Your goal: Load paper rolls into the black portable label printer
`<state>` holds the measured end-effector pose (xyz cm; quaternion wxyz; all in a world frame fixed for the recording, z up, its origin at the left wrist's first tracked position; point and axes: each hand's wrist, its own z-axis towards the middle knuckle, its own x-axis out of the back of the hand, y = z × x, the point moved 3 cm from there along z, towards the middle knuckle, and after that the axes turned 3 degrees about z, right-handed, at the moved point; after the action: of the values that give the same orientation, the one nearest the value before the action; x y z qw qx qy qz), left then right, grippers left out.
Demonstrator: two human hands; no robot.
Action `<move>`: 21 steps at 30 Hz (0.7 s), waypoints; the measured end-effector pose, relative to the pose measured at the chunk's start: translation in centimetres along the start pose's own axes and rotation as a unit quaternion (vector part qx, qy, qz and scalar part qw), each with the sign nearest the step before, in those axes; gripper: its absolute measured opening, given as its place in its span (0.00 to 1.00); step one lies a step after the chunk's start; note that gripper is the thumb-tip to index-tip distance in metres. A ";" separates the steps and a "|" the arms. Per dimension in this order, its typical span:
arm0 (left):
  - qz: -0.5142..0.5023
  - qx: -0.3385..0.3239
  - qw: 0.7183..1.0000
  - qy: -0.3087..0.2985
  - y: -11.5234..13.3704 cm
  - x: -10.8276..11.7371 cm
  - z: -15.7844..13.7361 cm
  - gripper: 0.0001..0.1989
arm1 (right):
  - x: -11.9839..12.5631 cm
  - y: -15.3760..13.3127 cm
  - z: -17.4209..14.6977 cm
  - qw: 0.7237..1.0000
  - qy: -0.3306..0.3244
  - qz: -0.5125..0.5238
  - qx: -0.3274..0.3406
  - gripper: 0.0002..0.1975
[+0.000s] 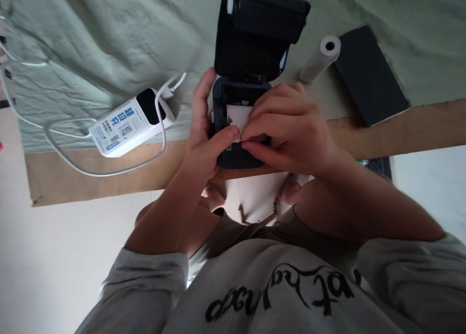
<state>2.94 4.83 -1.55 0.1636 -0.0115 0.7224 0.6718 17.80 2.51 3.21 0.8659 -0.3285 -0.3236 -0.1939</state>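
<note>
Two hands are working at one black device (pixel 242 158), which is lying open right in front of you by the near edge of the table (pixel 73 175); whether it is resting there or hanging just above, the view is not telling. Its lid (pixel 257 33) is tilting back on the far side, and some white paper (pixel 238 114) is showing in the bay between your hands. Your left hand (pixel 204 135) is grasping the device's left side, the index finger running along the wall towards the hinge and the thumb pressing down at the paper's near edge. Your right hand (pixel 293 123) is bringing its fingertips together at the paper, thumb and index apparently pinching it, while its back is hiding most of the device's right wall.

You are probably handling a light, stiff plastic body, so the side walls are offering the safest hold; the hinge is looking like the weak spot, and gripping by the raised lid is risking strain there. The paper is likely behaving quite differently: thin, smooth, quick to crease or tear, sliding under a dry fingertip. Pinching it flat near its loose edge, with soft pressure, is probably serving you better than squeezing its middle. Beyond your right hand, a white roll (pixel 315 64) is standing on the green cloth (pixel 163 23), beside a dark flat object (pixel 371 74)
</note>
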 end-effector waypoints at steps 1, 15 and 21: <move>-0.014 -0.022 1.000 -0.009 0.0 -0.1 0.1 0.34 | -0.1 0.1 -0.1 1.000 0.004 0.001 0.007 0.05; -0.082 -0.099 0.988 -0.084 0.1 -0.4 0.1 0.23 | 1.4 0.9 0.4 0.990 0.043 -0.065 -0.119 0.06; -0.063 -0.063 0.993 -0.074 0.1 -0.4 0.0 0.25 | 1.4 0.8 0.8 0.982 0.033 -0.083 -0.168 0.09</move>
<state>3.28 4.73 -1.39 0.2573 -0.0172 0.6622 0.7036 18.87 3.52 4.26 0.7894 -0.4345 -0.2839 -0.3278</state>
